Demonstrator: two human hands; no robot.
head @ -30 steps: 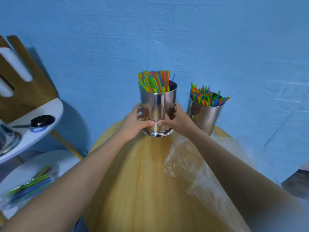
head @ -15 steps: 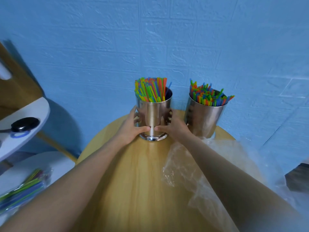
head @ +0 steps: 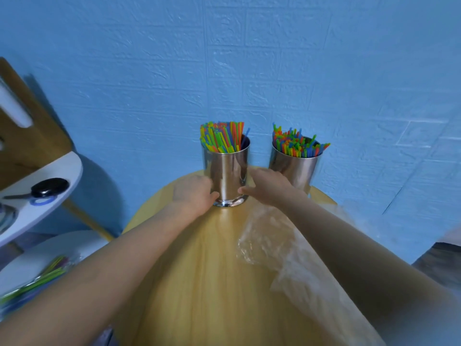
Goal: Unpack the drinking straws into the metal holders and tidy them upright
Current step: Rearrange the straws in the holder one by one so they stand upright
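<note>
Curling round the metal holder [head: 225,174] of straws [head: 220,136], left hand [head: 193,193] and right hand [head: 270,187] grip its base.

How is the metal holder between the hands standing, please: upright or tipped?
Upright: the holder stands with its base flat on the wooden table, its walls vertical.

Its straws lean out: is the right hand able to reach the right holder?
Probably yes: the right hand holds the left holder, just beside the right holder, nothing between them; it must let go first.
</note>
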